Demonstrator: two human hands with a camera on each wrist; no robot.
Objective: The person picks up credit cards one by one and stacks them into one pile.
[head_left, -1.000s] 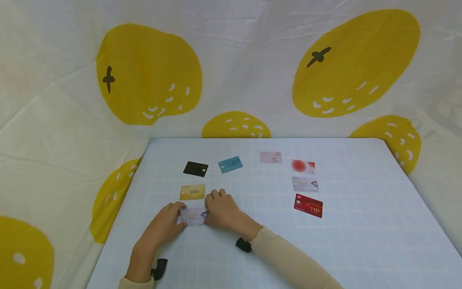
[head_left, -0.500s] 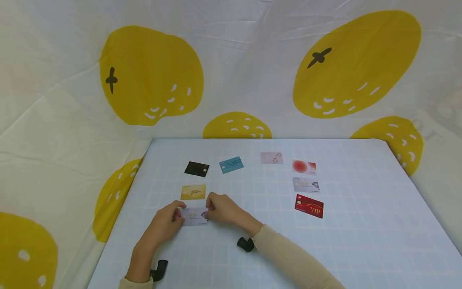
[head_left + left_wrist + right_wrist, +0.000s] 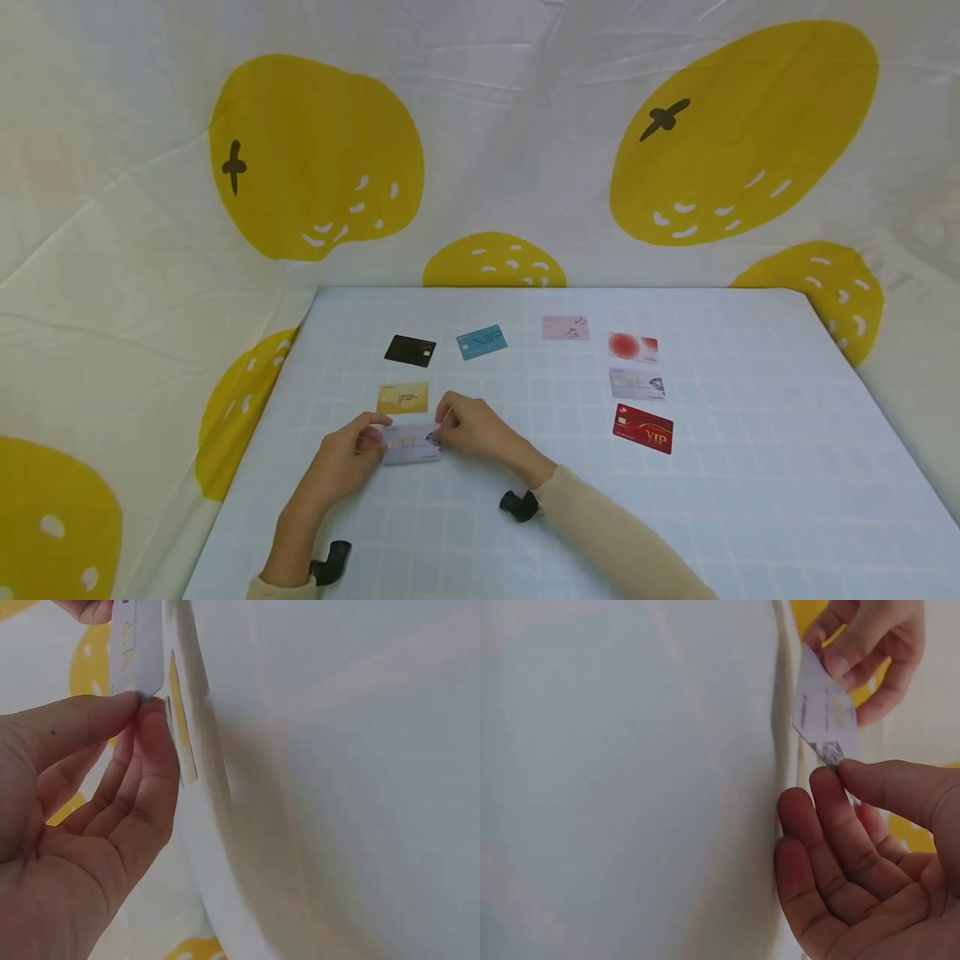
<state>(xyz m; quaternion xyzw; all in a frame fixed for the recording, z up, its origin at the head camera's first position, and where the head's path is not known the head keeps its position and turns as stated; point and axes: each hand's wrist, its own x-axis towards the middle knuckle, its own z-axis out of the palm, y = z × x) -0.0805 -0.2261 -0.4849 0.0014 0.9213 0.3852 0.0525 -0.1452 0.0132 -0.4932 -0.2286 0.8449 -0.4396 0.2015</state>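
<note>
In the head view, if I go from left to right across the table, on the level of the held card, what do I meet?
Left hand, held pale purple card, right hand, red card.

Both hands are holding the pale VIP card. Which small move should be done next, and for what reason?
I would probably let the left hand release its end, leaving the pale VIP card in the right hand. The hands pinch opposite ends, so one pinch may be enough, and a similar-looking card lies farther right on the table, perhaps worth comparing.
</note>
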